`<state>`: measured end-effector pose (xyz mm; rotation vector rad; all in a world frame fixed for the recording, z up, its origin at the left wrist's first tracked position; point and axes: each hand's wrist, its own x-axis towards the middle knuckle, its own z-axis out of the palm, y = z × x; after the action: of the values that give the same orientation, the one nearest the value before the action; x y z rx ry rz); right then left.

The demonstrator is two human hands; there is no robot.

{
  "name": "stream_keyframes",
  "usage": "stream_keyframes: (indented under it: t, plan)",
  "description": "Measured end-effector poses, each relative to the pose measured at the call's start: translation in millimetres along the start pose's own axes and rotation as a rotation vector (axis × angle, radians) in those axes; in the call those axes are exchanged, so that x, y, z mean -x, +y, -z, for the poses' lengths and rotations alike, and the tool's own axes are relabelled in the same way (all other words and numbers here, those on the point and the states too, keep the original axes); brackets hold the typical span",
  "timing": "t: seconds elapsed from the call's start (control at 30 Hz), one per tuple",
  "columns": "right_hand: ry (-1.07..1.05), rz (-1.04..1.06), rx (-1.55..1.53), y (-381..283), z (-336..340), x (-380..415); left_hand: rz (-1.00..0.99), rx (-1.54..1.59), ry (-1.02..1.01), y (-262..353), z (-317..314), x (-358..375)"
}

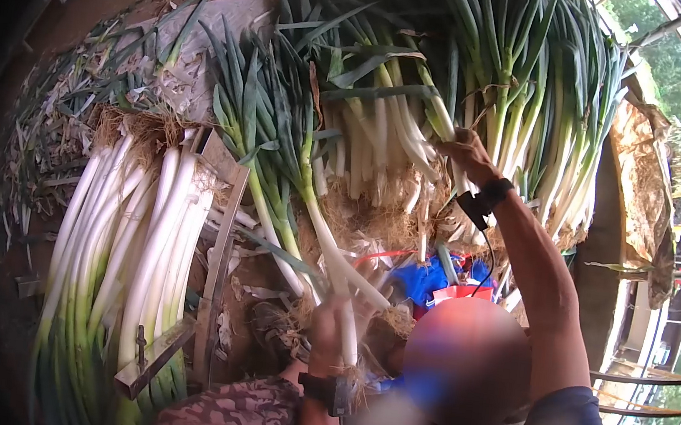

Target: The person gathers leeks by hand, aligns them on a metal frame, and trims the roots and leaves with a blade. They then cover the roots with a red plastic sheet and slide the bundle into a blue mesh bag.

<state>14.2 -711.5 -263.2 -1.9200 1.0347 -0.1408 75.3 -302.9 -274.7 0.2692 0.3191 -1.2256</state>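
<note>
Head view: left hand (pixel 332 325), low at centre, curled round white stems of slanting leeks (pixel 327 240), finger detail blurred; green tops pointing up and left. Right hand (pixel 466 154), farther off, closed on single leek (pixel 437 113) beside large leek pile (pixel 529 108), leaves uppermost. Black devices (pixel 324 391) strapped at both wrists. At left, cleaned white bunch (pixel 167 226) within metal frame (pixel 219 283), roots at far end; beyond, leaf scraps (pixel 56 130) strewn on ground.
</note>
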Motion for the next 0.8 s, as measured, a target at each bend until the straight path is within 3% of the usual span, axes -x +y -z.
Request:
stream_keyframes:
  t: [0.07,0.1,0.17,0.27,0.33,0.37,0.4,0.43,0.47,0.5,0.53,0.57,0.6,0.63,0.73,0.77,0.8]
  plan:
    - [0.022,-0.109,-0.301,-38.2,27.4,31.1,0.069,0.284,0.155,2.5,2.6,-1.7]
    - [0.035,-0.072,-0.350,-48.9,38.7,42.8,0.164,0.395,-0.002,1.5,16.6,-5.0]
    - [-0.002,0.088,-0.471,-82.4,54.9,79.4,0.238,0.377,-0.046,13.0,12.6,-4.0]
    - [0.019,0.081,-0.365,-117.8,49.4,105.5,0.339,0.221,0.000,19.6,4.2,-2.2]
    - [-0.015,0.021,-0.356,-105.6,37.3,98.2,0.309,-0.154,0.264,10.8,14.5,0.7]
    - [-0.030,0.130,-0.440,-65.5,31.1,83.2,0.245,-0.283,0.142,8.1,22.5,0.8]
    - [0.068,0.010,-0.510,-79.9,7.7,91.4,0.245,-0.288,0.147,6.8,10.4,4.7]
    - [0.114,-0.161,-0.337,-63.8,-16.7,80.8,0.180,-0.348,0.236,4.3,-13.0,8.7]
    - [0.117,-0.174,-0.058,-73.6,-43.1,97.3,0.111,-0.404,0.326,2.5,-27.2,7.8]
    - [0.051,-0.085,-0.307,-63.8,-73.8,116.3,0.091,-0.368,0.265,1.6,-28.7,4.1]
    - [-0.026,-0.131,-0.256,-64.1,-100.2,133.2,0.089,-0.367,0.274,-0.6,-33.2,2.0]
    - [-0.079,-0.071,-0.080,-68.5,-117.2,153.4,0.086,-0.394,0.266,-3.2,-39.0,2.4]
    - [0.052,0.246,0.341,-18.1,-161.7,161.3,0.081,-0.424,0.259,-5.3,-41.2,5.7]
    - [-0.127,-0.019,0.137,-56.2,-159.9,183.1,0.109,-0.477,0.355,-12.6,-14.7,5.9]
    - [-0.305,-0.037,-0.058,-29.7,-167.2,185.8,0.153,-0.636,0.297,-9.3,-8.6,12.5]
    - [-0.404,0.203,-0.056,26.2,-171.6,179.2,0.188,-0.634,0.318,-9.0,-18.4,14.2]
    - [-0.303,0.195,-0.210,-1.9,-162.8,189.6,0.189,-0.635,0.365,-3.7,-27.5,17.2]
